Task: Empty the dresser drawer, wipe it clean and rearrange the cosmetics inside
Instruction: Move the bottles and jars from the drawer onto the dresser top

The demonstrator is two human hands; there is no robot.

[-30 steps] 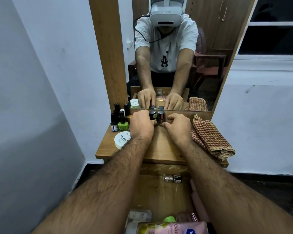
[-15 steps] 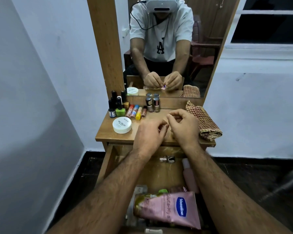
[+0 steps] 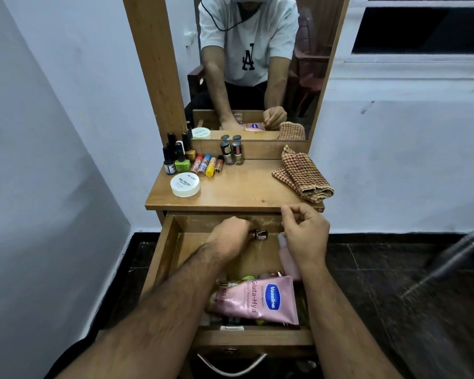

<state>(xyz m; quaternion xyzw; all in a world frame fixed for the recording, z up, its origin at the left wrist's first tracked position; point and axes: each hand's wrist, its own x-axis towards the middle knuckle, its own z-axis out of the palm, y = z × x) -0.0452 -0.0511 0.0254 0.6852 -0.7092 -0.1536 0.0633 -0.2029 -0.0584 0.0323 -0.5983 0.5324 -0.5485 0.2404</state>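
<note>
Gripping one bottle (image 3: 260, 234), left hand (image 3: 231, 236); two upright bottles (image 3: 231, 152).

Left hand (image 3: 231, 236) covers one end of small bottle (image 3: 260, 235) at drawer back; grip on it unclear, fingers hidden. Right hand (image 3: 307, 236) curled, contents not resolvable; hides top of pink bottle (image 3: 289, 262) below. Pink Vaseline tube (image 3: 260, 300) buries other items at lower centre, unidentifiable. Drawer handle (image 3: 231, 367) cut by bottom edge. Blurred grey object (image 3: 457, 258) at right, unidentifiable.
</note>
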